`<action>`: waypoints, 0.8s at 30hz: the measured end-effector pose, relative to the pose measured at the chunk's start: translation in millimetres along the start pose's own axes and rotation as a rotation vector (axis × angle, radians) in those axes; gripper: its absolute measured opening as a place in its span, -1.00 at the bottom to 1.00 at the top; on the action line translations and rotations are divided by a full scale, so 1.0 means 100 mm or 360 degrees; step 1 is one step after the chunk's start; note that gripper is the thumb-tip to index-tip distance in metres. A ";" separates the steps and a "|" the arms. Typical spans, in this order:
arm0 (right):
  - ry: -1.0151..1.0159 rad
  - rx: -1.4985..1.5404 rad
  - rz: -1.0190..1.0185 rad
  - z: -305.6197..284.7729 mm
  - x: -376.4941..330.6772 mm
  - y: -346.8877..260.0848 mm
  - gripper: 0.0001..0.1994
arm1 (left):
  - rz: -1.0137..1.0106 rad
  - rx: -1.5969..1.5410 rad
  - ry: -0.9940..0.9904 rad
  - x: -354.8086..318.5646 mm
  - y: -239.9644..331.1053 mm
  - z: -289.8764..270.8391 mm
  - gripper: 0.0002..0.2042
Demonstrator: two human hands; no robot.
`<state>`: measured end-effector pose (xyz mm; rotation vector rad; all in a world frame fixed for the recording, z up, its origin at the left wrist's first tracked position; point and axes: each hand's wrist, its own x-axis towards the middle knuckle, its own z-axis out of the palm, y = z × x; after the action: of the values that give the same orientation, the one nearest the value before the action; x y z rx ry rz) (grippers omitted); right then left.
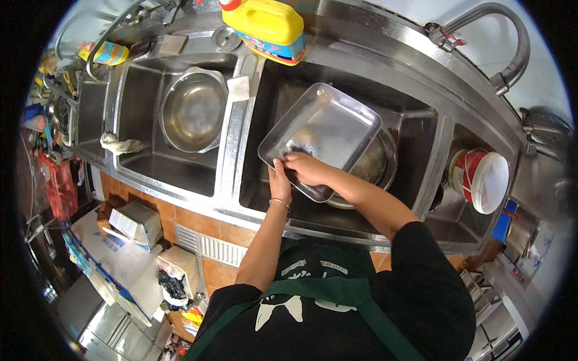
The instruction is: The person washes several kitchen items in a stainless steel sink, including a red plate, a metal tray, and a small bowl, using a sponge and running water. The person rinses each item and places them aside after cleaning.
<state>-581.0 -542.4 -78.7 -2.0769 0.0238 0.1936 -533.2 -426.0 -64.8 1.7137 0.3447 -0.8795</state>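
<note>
A rectangular stainless-steel tray (340,129) is tilted over the middle sink basin (415,129). My left hand (279,182) grips its near left rim, thumb up along the edge. Inside the tray, near that same corner, my right hand (306,169) presses down with its fingers curled. A dark patch shows just beyond those fingers; whether it is a scrubber or a reflection, I cannot tell. Beneath the tray, partly covered by it, a round metal basin (390,159) sits in the sink.
In the left sink stands a round metal pot (195,111); a rag (122,144) hangs over the divider beside it. A yellow jug (271,27) stands on the back ledge. At right are a white bucket (490,182) and a curved faucet (521,45). A pale sponge (239,88) lies on the divider.
</note>
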 end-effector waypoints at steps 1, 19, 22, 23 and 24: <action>-0.0191 -0.0089 -0.0050 -0.08 -0.13 0.01 -0.70 | 0.0040 -0.0137 -0.0024 0.01 -0.03 -0.01 -0.48; 0.1377 -0.0401 0.1371 0.25 -1.35 1.55 -0.70 | 0.0362 0.0220 -0.0006 -0.67 0.93 -0.42 -0.31; 0.0998 -0.0082 0.1308 0.17 -1.37 1.65 -0.72 | 0.0504 0.0339 -0.0002 -0.71 1.00 -0.43 -0.32; 0.1001 0.0136 0.1594 0.00 -1.39 1.62 -0.73 | 0.0506 0.0328 -0.0025 -0.72 1.02 -0.43 -0.31; 0.1000 0.0355 0.1875 -0.21 -1.42 1.53 -0.74 | 0.0488 0.0305 -0.0026 -0.73 1.02 -0.43 -0.31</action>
<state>-733.7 -645.0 -180.3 -1.5847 1.5717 0.2142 -502.2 -406.0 62.6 1.8728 -0.0169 -0.7170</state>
